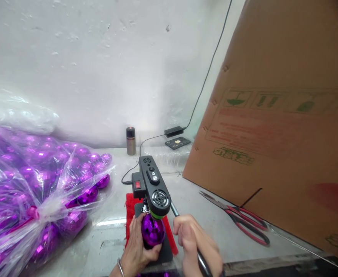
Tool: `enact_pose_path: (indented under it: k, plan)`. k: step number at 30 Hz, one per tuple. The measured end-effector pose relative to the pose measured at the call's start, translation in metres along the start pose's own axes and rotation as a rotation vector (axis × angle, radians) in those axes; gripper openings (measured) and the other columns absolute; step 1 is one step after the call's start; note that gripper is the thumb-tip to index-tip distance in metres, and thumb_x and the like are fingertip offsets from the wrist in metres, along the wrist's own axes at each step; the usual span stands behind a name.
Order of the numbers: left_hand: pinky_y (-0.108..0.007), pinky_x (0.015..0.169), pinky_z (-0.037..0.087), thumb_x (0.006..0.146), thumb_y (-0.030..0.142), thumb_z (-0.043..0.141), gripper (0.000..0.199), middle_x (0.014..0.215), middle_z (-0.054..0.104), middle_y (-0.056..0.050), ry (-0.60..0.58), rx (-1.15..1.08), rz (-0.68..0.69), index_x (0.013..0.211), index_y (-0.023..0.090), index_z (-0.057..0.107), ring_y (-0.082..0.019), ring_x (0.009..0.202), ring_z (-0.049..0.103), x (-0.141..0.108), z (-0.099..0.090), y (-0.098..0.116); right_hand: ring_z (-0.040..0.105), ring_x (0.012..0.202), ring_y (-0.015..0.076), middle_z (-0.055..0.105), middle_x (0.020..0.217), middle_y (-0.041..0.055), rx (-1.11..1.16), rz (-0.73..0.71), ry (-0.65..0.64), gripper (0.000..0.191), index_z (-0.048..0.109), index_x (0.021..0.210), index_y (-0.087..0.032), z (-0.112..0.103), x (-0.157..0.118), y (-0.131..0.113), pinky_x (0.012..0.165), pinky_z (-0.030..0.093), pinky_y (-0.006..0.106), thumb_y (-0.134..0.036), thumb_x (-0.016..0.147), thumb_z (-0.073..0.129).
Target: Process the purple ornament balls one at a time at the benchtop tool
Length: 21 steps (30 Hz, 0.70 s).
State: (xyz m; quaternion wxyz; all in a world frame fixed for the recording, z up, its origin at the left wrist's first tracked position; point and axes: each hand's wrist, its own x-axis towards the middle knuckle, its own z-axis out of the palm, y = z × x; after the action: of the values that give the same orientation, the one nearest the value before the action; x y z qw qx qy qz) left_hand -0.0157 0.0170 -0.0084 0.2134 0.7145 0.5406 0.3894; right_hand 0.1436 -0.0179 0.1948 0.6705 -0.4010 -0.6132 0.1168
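My left hand (140,242) is wrapped around the left and near side of a shiny purple faceted ball (153,231). The ball sits right under the round head of a small black bench press-like machine (154,181), whose red switch and round vents face up. My right hand (196,244) is closed around a metal lever (174,209) with a dark grip at the machine's right side. Beneath the machine's black base lies a red cloth (130,206). The contact spot between ball and head is hidden from above.
At left bulges a tied clear bag (49,209) of purple balls. Scissors (235,215) with red and black handles lie at right, before a large cardboard box (272,127). Behind stand a spray can (131,141), a phone (177,142) and a power adapter (173,131) with its cable.
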Motion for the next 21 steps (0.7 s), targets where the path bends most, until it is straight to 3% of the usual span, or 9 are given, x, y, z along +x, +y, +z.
enact_pose_path:
  k: [10, 16, 21]
  plan:
    - [-0.070, 0.121, 0.047, 0.074, 0.036, 0.079, 0.085, 0.144, 0.068, -0.023, -0.024, -0.046, -0.020, 0.150, 0.011, 0.051, -0.045, 0.137, 0.064, 0.000, 0.002, -0.002, 0.043, 0.055, 0.0121, 0.057, 0.069, -0.0011, 0.018, 0.153, 0.129, 0.045, 0.053, 0.070, -0.022, 0.011, -0.015, -0.005, 0.059, 0.033, 0.032, -0.029, 0.114, 0.046]
    - [-0.071, 0.123, 0.043, 0.065, 0.036, 0.079, 0.089, 0.143, 0.066, -0.025, 0.108, -0.029, -0.066, 0.145, 0.009, 0.054, -0.049, 0.140, 0.059, -0.003, 0.017, 0.004, 0.053, 0.059, 0.0135, 0.059, 0.069, -0.0011, 0.074, 0.122, 0.142, 0.043, 0.054, 0.072, -0.022, 0.013, -0.017, 0.001, 0.060, 0.036, 0.031, -0.026, 0.113, 0.045]
    - [-0.071, 0.124, 0.042, 0.064, 0.035, 0.079, 0.088, 0.142, 0.067, -0.023, 0.114, -0.043, -0.050, 0.145, 0.009, 0.054, -0.047, 0.140, 0.059, -0.003, 0.021, 0.005, 0.053, 0.056, 0.0134, 0.059, 0.067, -0.0003, 0.090, 0.090, 0.159, 0.044, 0.055, 0.069, -0.021, 0.013, -0.018, 0.006, 0.058, 0.037, 0.031, -0.026, 0.112, 0.047]
